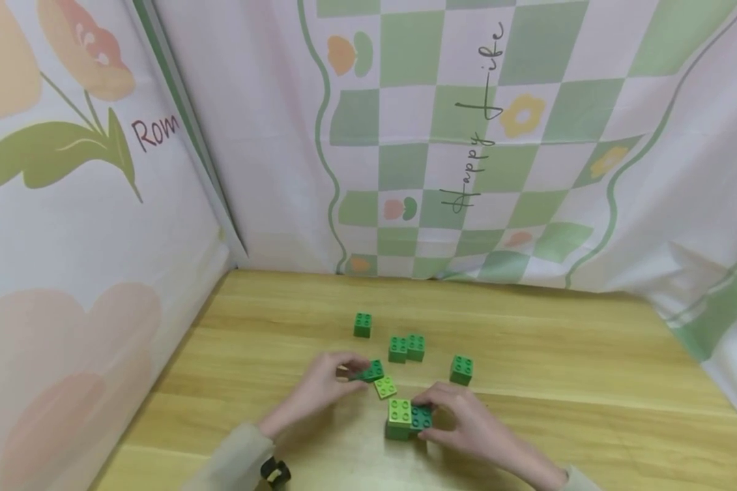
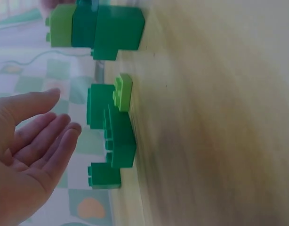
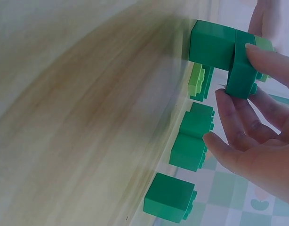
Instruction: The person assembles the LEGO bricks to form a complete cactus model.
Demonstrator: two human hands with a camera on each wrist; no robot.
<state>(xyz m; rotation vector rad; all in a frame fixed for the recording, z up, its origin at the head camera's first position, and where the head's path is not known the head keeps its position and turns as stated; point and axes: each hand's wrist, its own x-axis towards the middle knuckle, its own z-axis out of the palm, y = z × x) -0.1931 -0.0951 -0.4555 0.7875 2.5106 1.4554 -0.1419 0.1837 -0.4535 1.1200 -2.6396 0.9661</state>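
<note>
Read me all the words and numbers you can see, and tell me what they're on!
"Happy Life": sideways, on the white fabric curtain with green checks at the back.
"Rom": dark red, on the white fabric sheet with peach flowers at left; more letters may be hidden.
No numbers are readable; any marks on the green plastic studded bricks are too small.

"Happy Life", "Rom" on cloth

The wooden table bears four green blocks, a flat green brick and a flat lime brick.
</note>
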